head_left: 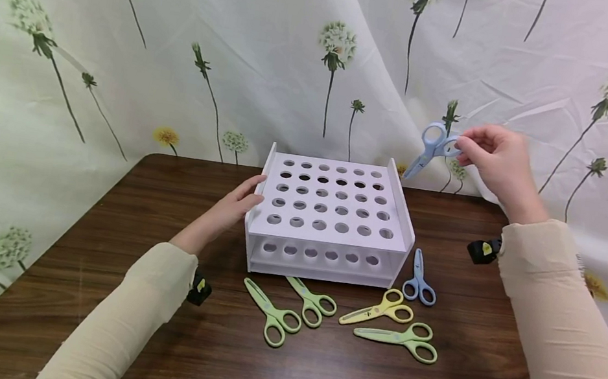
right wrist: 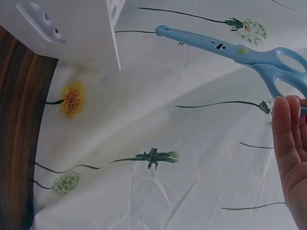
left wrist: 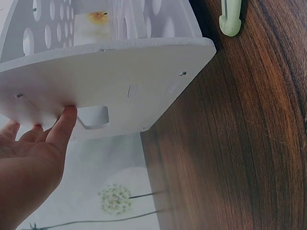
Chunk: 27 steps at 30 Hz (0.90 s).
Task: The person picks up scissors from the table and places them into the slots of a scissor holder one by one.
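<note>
A white rack [head_left: 326,237] with rows of round holes stands near the back of the table. My left hand [head_left: 231,205] rests on its left side panel [left wrist: 144,81]; in the left wrist view the fingertips press on that panel beside a rectangular cutout. Raised to the right of the rack, before the backdrop, my right hand [head_left: 495,162] pinches light blue scissors [right wrist: 216,46] by one handle loop. Their blades are closed and tilt down and left in the head view. On the table by the rack's right front corner lie other blue scissors [head_left: 417,276].
In front of the rack lie green scissors [head_left: 270,309], a second green pair [head_left: 311,297] partly hidden by the rack, yellow scissors [head_left: 377,312] and a third green pair [head_left: 396,338]. A white dandelion-print cloth [head_left: 281,29] hangs behind the dark wooden table [head_left: 229,375].
</note>
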Each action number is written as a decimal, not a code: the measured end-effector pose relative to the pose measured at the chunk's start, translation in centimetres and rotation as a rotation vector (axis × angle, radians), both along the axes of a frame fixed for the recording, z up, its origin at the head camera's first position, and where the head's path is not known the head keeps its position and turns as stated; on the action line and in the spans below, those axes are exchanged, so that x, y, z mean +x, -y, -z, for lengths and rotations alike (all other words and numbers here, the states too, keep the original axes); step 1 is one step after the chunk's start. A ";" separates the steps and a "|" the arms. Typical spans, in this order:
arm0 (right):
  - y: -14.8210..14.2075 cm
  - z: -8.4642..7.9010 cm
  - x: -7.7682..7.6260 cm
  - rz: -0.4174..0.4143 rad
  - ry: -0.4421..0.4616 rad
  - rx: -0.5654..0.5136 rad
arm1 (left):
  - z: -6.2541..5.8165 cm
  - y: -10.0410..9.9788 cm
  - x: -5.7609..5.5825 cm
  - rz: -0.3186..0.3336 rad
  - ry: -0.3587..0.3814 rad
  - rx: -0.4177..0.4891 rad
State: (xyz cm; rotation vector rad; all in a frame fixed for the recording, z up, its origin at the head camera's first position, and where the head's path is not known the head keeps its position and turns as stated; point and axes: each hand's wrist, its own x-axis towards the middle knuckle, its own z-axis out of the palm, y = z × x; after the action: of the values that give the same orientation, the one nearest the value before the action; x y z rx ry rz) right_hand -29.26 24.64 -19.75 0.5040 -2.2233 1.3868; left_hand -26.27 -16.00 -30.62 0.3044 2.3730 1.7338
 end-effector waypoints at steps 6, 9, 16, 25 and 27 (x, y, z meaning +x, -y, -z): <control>0.5 0.2 -0.3 -0.029 0.001 -0.022 | 0.2 0.0 -0.2 0.003 -0.003 0.017; 0.7 0.3 -0.4 -0.042 -0.005 -0.028 | 0.4 0.1 -0.4 0.001 -0.004 0.016; 1.0 0.5 -0.5 -0.051 0.005 -0.024 | 0.3 0.1 -0.3 -0.010 -0.010 -0.014; 1.3 0.8 -0.8 -0.008 0.024 0.042 | 0.4 0.0 -0.5 -0.011 -0.009 -0.013; 1.2 1.0 -0.8 -0.013 0.028 0.041 | 0.4 0.1 -0.5 -0.011 -0.012 -0.017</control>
State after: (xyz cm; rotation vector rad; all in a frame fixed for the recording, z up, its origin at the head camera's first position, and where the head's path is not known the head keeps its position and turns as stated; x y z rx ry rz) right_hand -30.08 23.39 -20.74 0.5167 -2.2792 1.3644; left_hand -26.78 -16.05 -31.04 0.3010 2.4009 1.7197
